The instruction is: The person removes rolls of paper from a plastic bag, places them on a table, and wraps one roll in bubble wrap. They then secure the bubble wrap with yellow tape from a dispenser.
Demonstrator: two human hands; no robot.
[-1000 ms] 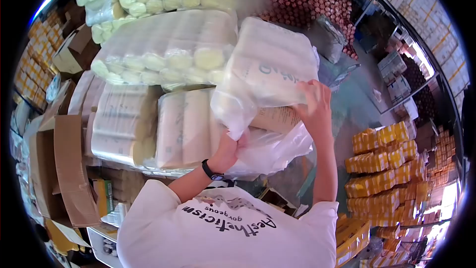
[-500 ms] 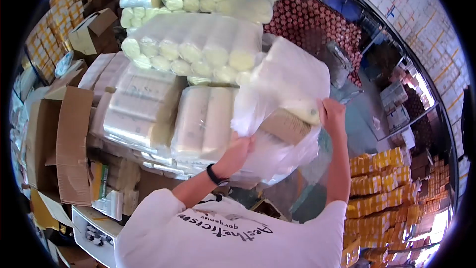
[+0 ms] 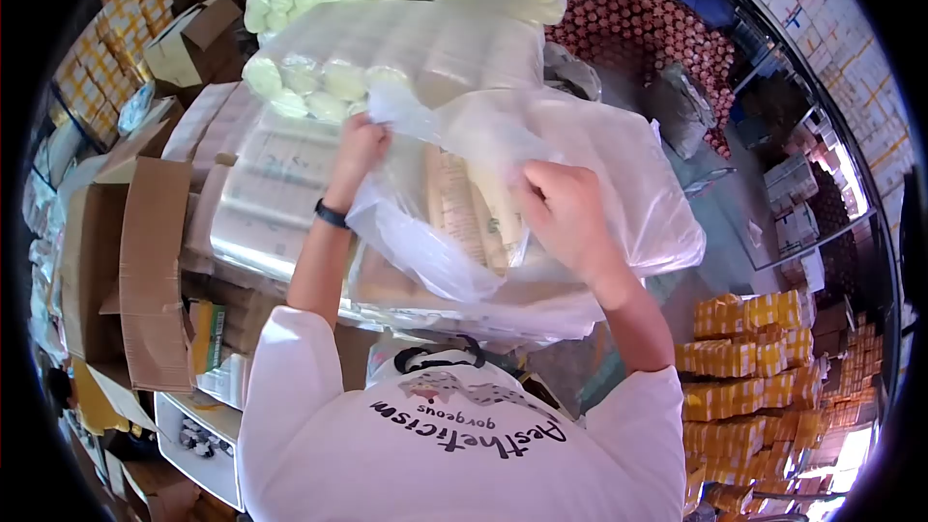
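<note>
A large clear plastic bag (image 3: 599, 135) lies across the stack in front of me, its mouth spread apart. Beige printed packs (image 3: 452, 195) show inside the opening. At the left side of the mouth, my left hand (image 3: 362, 147) is closed on the bag's edge; a black band circles that wrist. My right hand (image 3: 565, 217) is curled into a fist at the right side of the opening, with bag film at its fingers, just beside the packs. Wrapped cylindrical rolls (image 3: 387, 53) lie right behind the bag.
More film-wrapped packs (image 3: 275, 188) lie to the left. An open cardboard box (image 3: 155, 280) stands further left, above a white bin (image 3: 198, 449). Yellow-and-white taped parcels (image 3: 744, 358) are piled at the right. A mass of reddish rolls (image 3: 638, 34) fills the back.
The bag's mouth has been pulled wider and swung toward the left. My left hand moved up and left; my right hand came inward from the bag's right side. More of the packs now shows.
</note>
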